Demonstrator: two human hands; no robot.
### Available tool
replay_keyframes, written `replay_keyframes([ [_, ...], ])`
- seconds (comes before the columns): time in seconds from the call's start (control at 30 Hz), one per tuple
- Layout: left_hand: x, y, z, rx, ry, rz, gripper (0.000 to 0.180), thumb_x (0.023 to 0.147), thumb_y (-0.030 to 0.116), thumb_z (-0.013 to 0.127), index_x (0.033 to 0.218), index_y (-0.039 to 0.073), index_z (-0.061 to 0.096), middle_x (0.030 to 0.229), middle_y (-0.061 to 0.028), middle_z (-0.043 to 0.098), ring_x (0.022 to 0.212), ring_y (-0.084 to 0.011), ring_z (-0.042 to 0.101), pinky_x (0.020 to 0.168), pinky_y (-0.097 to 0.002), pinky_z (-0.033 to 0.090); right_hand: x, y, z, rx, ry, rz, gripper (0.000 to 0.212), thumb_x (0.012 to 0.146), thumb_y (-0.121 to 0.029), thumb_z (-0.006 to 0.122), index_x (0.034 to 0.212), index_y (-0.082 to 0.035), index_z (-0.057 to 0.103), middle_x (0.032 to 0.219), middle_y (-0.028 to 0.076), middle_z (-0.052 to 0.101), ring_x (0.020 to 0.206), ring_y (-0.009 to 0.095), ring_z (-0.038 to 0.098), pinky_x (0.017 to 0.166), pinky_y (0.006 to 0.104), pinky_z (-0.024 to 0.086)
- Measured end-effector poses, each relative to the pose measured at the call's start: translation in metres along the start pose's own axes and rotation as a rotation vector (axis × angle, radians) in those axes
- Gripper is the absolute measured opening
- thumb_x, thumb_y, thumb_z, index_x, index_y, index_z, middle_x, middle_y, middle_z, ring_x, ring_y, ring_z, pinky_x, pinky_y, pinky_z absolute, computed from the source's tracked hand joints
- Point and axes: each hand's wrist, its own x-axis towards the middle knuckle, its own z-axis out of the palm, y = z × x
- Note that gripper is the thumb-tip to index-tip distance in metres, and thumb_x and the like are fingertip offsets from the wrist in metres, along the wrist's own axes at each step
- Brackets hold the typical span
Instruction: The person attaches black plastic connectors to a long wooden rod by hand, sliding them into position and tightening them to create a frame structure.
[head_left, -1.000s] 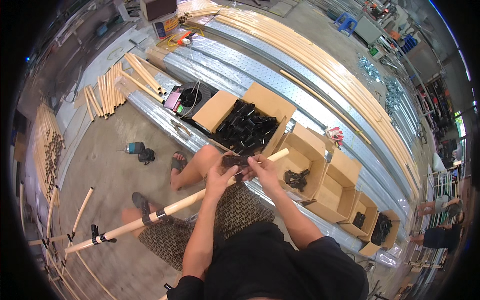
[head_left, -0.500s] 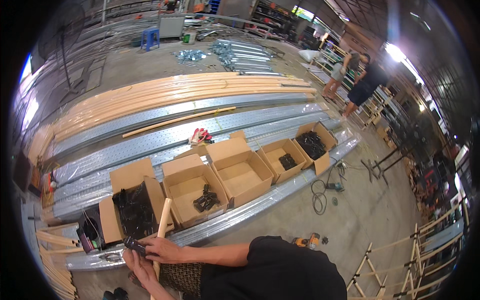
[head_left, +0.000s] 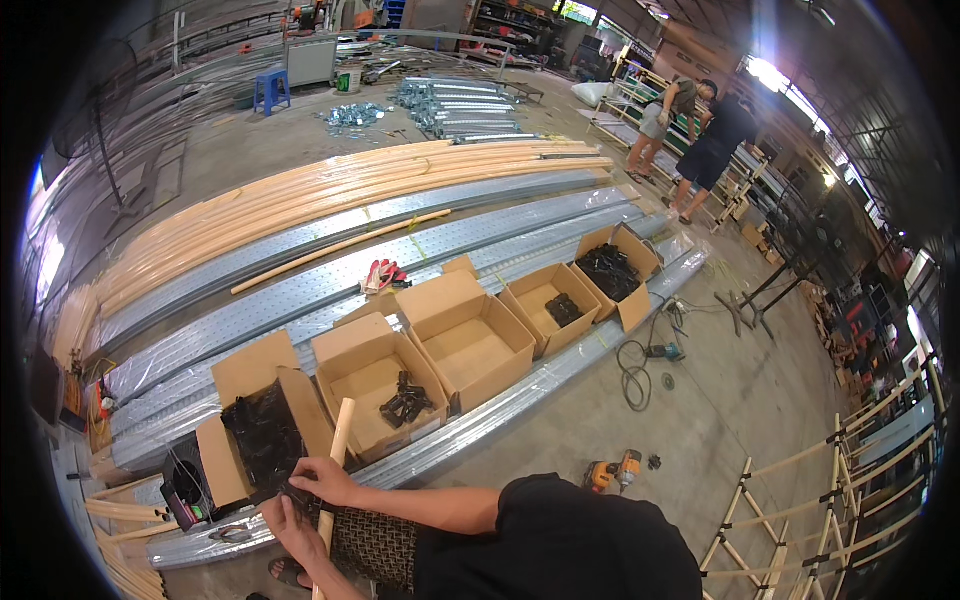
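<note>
Reaching across the pole [head_left: 342, 430], right hand [head_left: 322, 481] nears left hand [head_left: 293, 527], each grip pinching a black connector [head_left: 291, 494]

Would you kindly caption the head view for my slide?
Left hand and right hand at a black fitting, by a pale pole and open boxes.

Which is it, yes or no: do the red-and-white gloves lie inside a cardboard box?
No, the gloves lie on metal planks behind the boxes.

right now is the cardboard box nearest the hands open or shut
Open: the box has flaps spread outward, and its black contents show from above.
</note>
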Motion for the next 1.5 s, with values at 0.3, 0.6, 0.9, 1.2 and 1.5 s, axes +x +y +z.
replay_keyframes([
  [0.3,-0.002,-0.011,0.005,0.041,-0.107,0.015,0.018,0.101,0.008,0.059,0.118,0.004,0.055,0.114,-0.0049,0.059,0.107,-0.0148,0.059,0.097,-0.0306,0.049,-0.002,-0.005,-0.025,0.239,-0.048,0.197,0.017,0.088,-0.015,0.074,0.087,0.001,0.069,0.072,0.003,0.066,0.063,0.009,0.060,0.056,0.0271,0.047],
  [0.6,-0.008,-0.012,0.005,-0.011,-0.020,-0.004,0.024,0.102,0.005,0.057,0.125,0.000,0.056,0.120,-0.0060,0.059,0.107,-0.0131,0.059,0.093,-0.0273,0.050,-0.005,-0.011,-0.031,-0.024,-0.057,-0.104,0.022,0.087,-0.018,0.074,0.088,0.004,0.068,0.074,0.013,0.069,0.071,0.021,0.067,0.065,0.0348,0.052],
  [0.9,-0.014,-0.014,0.003,0.028,0.055,0.029,0.028,0.101,0.004,0.058,0.127,-0.004,0.056,0.123,-0.0111,0.060,0.111,-0.0173,0.060,0.095,-0.0301,0.051,-0.014,-0.014,-0.015,-0.103,-0.110,-0.066,0.036,0.085,-0.023,0.076,0.103,0.004,0.060,0.090,0.022,0.069,0.085,0.035,0.070,0.073,0.0407,0.053],
  [1.2,-0.013,-0.012,0.012,0.071,0.098,0.032,0.022,0.099,0.003,0.061,0.121,0.002,0.058,0.115,-0.0057,0.062,0.108,-0.0157,0.060,0.094,-0.0293,0.049,-0.015,0.011,-0.015,-0.187,-0.139,-0.168,0.047,0.078,-0.021,0.078,0.110,0.005,0.057,0.096,0.026,0.067,0.095,0.041,0.067,0.080,0.0450,0.052],
  [1.5,-0.003,-0.031,-0.010,0.168,0.086,0.084,0.027,0.101,0.009,0.062,0.126,-0.001,0.057,0.116,-0.0073,0.061,0.104,-0.0140,0.060,0.086,-0.0262,0.050,-0.031,0.001,-0.010,-0.175,-0.094,-0.086,0.048,0.083,-0.021,0.074,0.120,0.003,0.056,0.107,0.024,0.062,0.105,0.040,0.060,0.091,0.0464,0.048],
])
